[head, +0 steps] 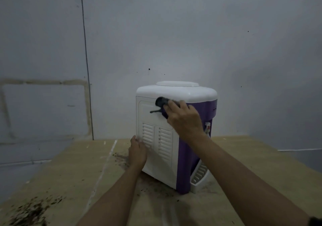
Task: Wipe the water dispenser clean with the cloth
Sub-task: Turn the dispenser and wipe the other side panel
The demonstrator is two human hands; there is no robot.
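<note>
The right hand [184, 119] is gripping a dark cloth [162, 103] and pressing it against the upper white panel of the water dispenser [162, 159], which is standing mid-table [69, 173]. The left hand [137, 151], fingers relaxed, is bracing its lower left edge.

My right hand [184, 119] covers most of the cloth [161, 103]; only a dark, blurred bunch and a thin tail show past my fingers. The dispenser [160, 157] faces away, so its front is hidden: one tap [207, 127] peeks out, too small to read, and the drip tray [198, 175] shows only in part. My left hand [137, 151] hides the dispenser's left edge. The counter [69, 182] runs off the bottom edge, as do both forearms.
</note>
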